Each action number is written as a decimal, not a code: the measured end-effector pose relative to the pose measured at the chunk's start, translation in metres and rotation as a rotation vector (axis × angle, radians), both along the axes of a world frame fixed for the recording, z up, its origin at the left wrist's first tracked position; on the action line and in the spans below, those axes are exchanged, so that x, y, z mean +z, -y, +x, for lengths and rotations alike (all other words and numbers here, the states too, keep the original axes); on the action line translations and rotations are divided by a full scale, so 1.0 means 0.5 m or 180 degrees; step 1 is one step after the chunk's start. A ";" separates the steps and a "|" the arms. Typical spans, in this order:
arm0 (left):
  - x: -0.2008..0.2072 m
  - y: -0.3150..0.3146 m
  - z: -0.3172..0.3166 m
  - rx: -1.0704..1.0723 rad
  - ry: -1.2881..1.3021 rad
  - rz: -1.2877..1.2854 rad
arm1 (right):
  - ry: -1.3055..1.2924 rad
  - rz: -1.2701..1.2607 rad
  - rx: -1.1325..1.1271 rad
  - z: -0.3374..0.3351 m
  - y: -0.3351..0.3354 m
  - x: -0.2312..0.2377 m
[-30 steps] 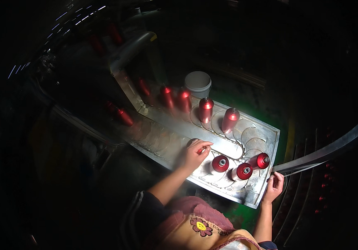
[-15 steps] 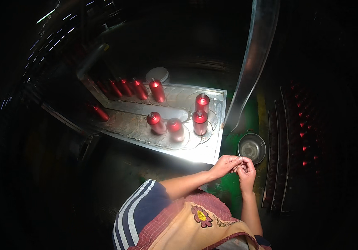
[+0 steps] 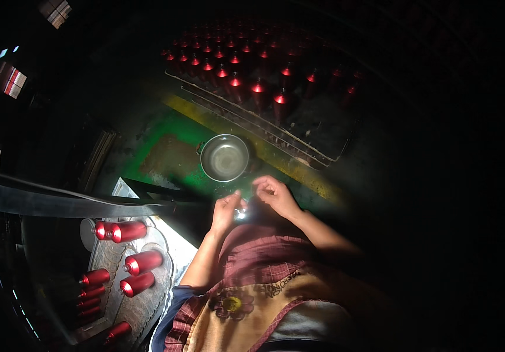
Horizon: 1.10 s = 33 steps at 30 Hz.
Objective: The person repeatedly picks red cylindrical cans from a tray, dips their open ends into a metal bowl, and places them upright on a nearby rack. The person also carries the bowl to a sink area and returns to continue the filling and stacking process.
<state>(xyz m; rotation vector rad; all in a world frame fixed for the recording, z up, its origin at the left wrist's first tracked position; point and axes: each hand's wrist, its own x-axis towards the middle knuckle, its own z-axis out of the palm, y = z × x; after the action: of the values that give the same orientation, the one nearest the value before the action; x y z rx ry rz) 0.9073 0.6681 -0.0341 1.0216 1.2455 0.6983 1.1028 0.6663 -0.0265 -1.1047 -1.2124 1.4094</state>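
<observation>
Both my hands are in front of my apron, a short gap between them. My left hand point(image 3: 225, 212) is closed, its thumb and fingers pinched around something small; a shiny bright spot shows just beside it, too small to name. My right hand point(image 3: 276, 195) has its fingers bent in a loose pinch, and what they hold, if anything, I cannot make out. Just beyond my hands, a round metal pot point(image 3: 225, 158) with side handles stands low over the green floor. To the left, several red bottles point(image 3: 142, 262) stand on a lit metal conveyor table point(image 3: 177, 243).
Rows of red bottles point(image 3: 235, 82) stand on a dark rack point(image 3: 316, 154) at the far side. A yellow floor stripe point(image 3: 191, 111) runs before it. A metal post point(image 3: 76, 198) crosses on the left, over the conveyor. A whitish bucket point(image 3: 87, 233) sits behind the conveyor.
My view has swung right, so the conveyor is now at lower left and the bottle rack ahead. My hands, together before, have drawn apart.
</observation>
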 end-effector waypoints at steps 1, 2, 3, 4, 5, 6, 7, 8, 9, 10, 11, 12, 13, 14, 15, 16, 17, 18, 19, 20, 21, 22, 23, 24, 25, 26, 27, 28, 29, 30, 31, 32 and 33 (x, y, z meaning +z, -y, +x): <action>0.010 -0.027 -0.004 0.0069 0.0021 -0.0109 | 0.0109 0.0013 -0.0113 0.016 -0.028 0.031; -0.001 -0.068 -0.008 0.0113 0.0027 -0.0095 | 0.0190 -0.0026 -0.0240 0.037 -0.068 0.033; -0.011 -0.114 -0.013 0.0150 0.0095 0.0034 | 0.0162 0.0007 -0.0365 0.055 -0.112 0.036; -0.022 -0.165 -0.017 0.0283 0.0086 -0.0022 | 0.0409 0.0097 -0.0566 0.071 -0.162 0.036; -0.031 -0.220 -0.022 0.0407 0.0108 -0.0158 | 0.0596 0.0118 -0.0766 0.084 -0.213 0.031; -0.035 -0.282 -0.023 0.0410 0.0067 -0.0116 | 0.0748 0.0364 -0.0980 0.101 -0.267 0.027; -0.038 -0.343 -0.017 0.0476 0.0135 -0.0132 | 0.0879 0.0223 -0.1165 0.119 -0.318 0.021; -0.038 -0.398 -0.005 0.0479 0.0213 0.0075 | 0.0925 0.0174 -0.1298 0.133 -0.365 0.016; -0.035 -0.455 0.013 0.0503 0.0315 0.0119 | 0.0972 0.0129 -0.1444 0.150 -0.413 0.011; -0.033 -0.512 0.035 0.0404 0.0270 0.0129 | 0.1074 0.0036 -0.1592 0.164 -0.458 0.001; -0.033 -0.561 0.060 0.0295 0.0348 0.0171 | 0.0992 0.0143 -0.1590 0.179 -0.488 -0.008; -0.031 -0.609 0.092 0.0186 0.0351 0.0096 | 0.0953 0.0002 -0.1588 0.192 -0.515 -0.015; -0.030 -0.652 0.123 0.0083 0.0416 0.0111 | 0.0856 -0.0223 -0.1555 0.207 -0.538 -0.023; -0.032 -0.687 0.158 -0.0030 0.0537 0.0250 | 0.1410 0.0108 -0.1551 0.223 -0.556 -0.030; -0.040 -0.715 0.190 -0.0113 0.0661 0.0319 | 0.1920 0.0414 -0.1475 0.236 -0.568 -0.040; -0.046 -0.740 0.213 -0.0396 0.0014 0.1304 | 0.2449 0.0712 -0.1407 0.246 -0.578 -0.049; -0.055 -0.767 0.229 -0.0701 -0.0256 0.1392 | 0.2731 0.0691 -0.1287 0.253 -0.585 -0.062; -0.067 -0.782 0.248 -0.0742 -0.0806 0.1789 | 0.3031 0.0665 -0.1194 0.255 -0.588 -0.076; -0.083 -0.797 0.270 -0.0735 -0.1280 0.2298 | 0.3321 0.0659 -0.1095 0.258 -0.595 -0.092; -0.101 -0.815 0.289 -0.0839 -0.1370 0.2450 | 0.3398 0.0694 -0.0940 0.262 -0.607 -0.111; -0.120 -0.831 0.308 -0.0935 -0.1472 0.2605 | 0.3521 0.0628 -0.0928 0.264 -0.618 -0.130; -0.141 -0.842 0.324 -0.1054 -0.1601 0.2676 | 0.3593 0.0495 -0.0892 0.267 -0.629 -0.150; -0.164 -0.853 0.337 -0.1079 -0.1601 0.2698 | 0.3683 0.0313 -0.0812 0.270 -0.638 -0.171; -0.185 -0.864 0.347 -0.1115 -0.1629 0.2653 | 0.3672 0.0535 -0.0834 0.275 -0.651 -0.191; -0.203 -0.874 0.353 -0.1282 -0.1766 0.2444 | 0.3670 0.0727 -0.0831 0.282 -0.667 -0.210; -0.219 -0.881 0.356 -0.1163 -0.1771 0.2707 | 0.3658 0.0922 -0.0827 0.288 -0.681 -0.228; -0.232 -0.886 0.357 -0.1067 -0.1689 0.2819 | 0.3452 0.0799 -0.0816 0.291 -0.688 -0.243; -0.241 -0.892 0.358 -0.1047 -0.1670 0.2871 | 0.3255 0.0684 -0.0808 0.298 -0.695 -0.253; -0.246 -0.896 0.356 -0.1032 -0.1650 0.2931 | 0.3060 0.0570 -0.0805 0.306 -0.702 -0.261; -0.245 -0.896 0.350 -0.0876 -0.1642 0.3007 | 0.3094 0.0630 -0.0822 0.317 -0.705 -0.264; -0.240 -0.893 0.340 -0.0896 -0.1642 0.3025 | 0.3131 0.0696 -0.0845 0.333 -0.708 -0.261; -0.231 -0.886 0.323 -0.0910 -0.1624 0.3080 | 0.3214 0.0819 -0.0902 0.349 -0.709 -0.255; -0.220 -0.880 0.306 -0.0935 -0.1597 0.3127 | 0.2954 0.0776 -0.0926 0.370 -0.711 -0.245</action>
<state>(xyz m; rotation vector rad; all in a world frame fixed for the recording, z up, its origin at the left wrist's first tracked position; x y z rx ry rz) 1.0601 1.1079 -0.1441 2.2477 1.1111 0.8644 1.2876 1.0218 -0.1491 -1.7442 -1.6973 0.4729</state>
